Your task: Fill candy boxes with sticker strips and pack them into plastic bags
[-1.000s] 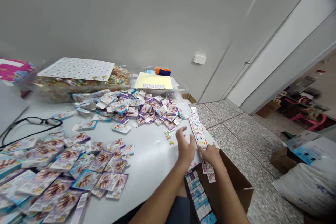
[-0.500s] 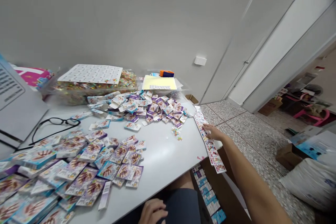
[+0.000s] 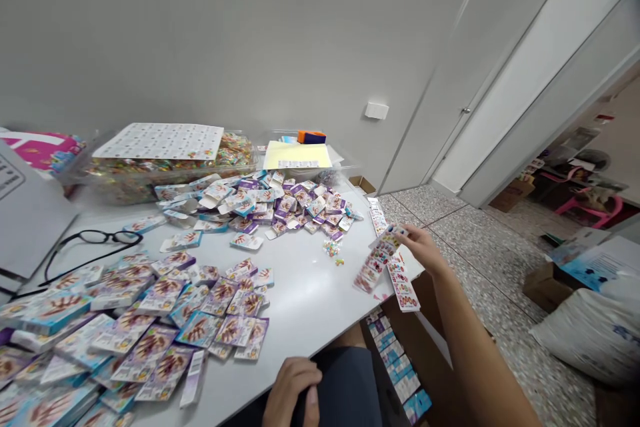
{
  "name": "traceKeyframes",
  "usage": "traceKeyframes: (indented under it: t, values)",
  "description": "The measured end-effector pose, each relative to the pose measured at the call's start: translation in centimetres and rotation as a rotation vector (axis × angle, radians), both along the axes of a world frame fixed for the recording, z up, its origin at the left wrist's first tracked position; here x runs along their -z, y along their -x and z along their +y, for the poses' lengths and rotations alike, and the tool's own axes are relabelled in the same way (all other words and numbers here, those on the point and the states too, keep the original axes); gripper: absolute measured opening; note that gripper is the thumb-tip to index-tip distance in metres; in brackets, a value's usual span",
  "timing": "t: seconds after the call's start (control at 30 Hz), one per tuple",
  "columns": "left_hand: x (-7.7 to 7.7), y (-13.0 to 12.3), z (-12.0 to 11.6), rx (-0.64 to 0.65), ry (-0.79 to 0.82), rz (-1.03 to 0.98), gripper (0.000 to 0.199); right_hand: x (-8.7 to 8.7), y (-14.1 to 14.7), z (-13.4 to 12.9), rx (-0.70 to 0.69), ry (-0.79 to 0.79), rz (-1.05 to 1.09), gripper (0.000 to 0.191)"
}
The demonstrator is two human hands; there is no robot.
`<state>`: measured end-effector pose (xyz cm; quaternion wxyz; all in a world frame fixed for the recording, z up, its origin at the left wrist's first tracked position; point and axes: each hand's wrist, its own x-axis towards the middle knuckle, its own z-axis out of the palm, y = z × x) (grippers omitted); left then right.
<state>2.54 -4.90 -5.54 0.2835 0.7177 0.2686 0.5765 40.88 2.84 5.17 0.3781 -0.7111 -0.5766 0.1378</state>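
Observation:
My right hand [image 3: 419, 245] pinches the upper end of a printed sticker strip [image 3: 375, 263], which hangs tilted over the table's right edge. Beneath and beside it, more sticker strips [image 3: 403, 287] lie along that edge. My left hand [image 3: 295, 390] rests at my lap below the front edge, fingers curled; whether anything is in them is hidden. Small coloured beads [image 3: 332, 248] lie on the white table [image 3: 300, 307], left of the held strip. Small printed boxes [image 3: 150, 347] are heaped at the left, and another heap of opened boxes [image 3: 300, 203] is at the back.
Black glasses [image 3: 95, 237] lie at the left. Behind the boxes stand a clear tub [image 3: 125, 183] of wrapped pieces under a printed sheet and a second tub with a yellow sheet [image 3: 297, 155]. A carton [image 3: 445, 347] with rows of boxes sits below the right edge.
My right hand has lifted a sticker strip off the others and moved slightly right and up, with the strip swinging left. My left hand stays low. The view has shifted slightly.

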Motion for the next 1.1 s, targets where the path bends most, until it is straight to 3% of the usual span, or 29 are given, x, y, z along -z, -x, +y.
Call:
traceKeyframes:
  t: [0.07, 0.13, 0.2, 0.23, 0.33, 0.37, 0.43, 0.6, 0.8, 0.9, 0.97, 1.1]
  values:
    - [-1.7, -1.2, 0.7, -0.027, 0.013, 0.026, 0.029, -1.7, 2.4, -1.8, -0.034, -0.039, 0.093, 0.041]
    - [-3.7, -2.8, 1.4, -0.079, 0.079, 0.048, 0.06, -3.0, 5.6, -3.3, -0.045, -0.106, 0.227, 0.04]
    - [-5.7, -4.4, 2.2, -0.011, 0.248, 0.063, 0.08, -3.6, 8.9, -4.3, -0.029, -0.165, 0.366, 0.04]
    - [-6.6, -5.1, 2.6, 0.083, 0.369, 0.054, 0.08, -3.7, 10.5, -4.6, -0.025, -0.186, 0.433, 0.039]
    - [-7.9, -6.2, 3.6, 0.479, 0.805, -0.02, 0.048, -3.1, 14.1, -5.1, -0.073, -0.202, 0.565, 0.039]
    - [-7.9, -6.3, 3.8, 0.551, 0.914, -0.047, 0.041, -2.7, 14.8, -5.2, -0.105, -0.199, 0.579, 0.043]
    - [-7.6, -5.9, 3.9, 0.559, 1.031, -0.088, 0.04, -1.7, 15.6, -5.3, -0.152, -0.199, 0.555, 0.05]
    - [-6.1, -4.0, 3.5, 0.431, 1.049, -0.068, 0.046, -0.6, 16.0, -5.6, -0.166, -0.163, 0.453, 0.034]
    - [-4.9, -2.2, 3.6, 0.274, 0.893, 0.033, 0.055, -1.5, 17.0, -6.0, -0.374, -0.06, 0.265, 0.061]
    - [-4.4, -1.7, 3.5, 0.276, 0.873, 0.06, 0.058, -1.3, 17.6, -6.0, -0.353, -0.034, 0.202, 0.052]
    - [-4.3, -1.4, 3.4, 0.288, 0.869, 0.073, 0.058, -0.9, 17.8, -5.9, -0.293, -0.034, 0.278, 0.037]
    - [-4.9, -0.8, 3.5, 0.327, 0.817, 0.058, 0.036, -0.5, 18.1, -5.5, -0.207, -0.033, 0.593, 0.02]
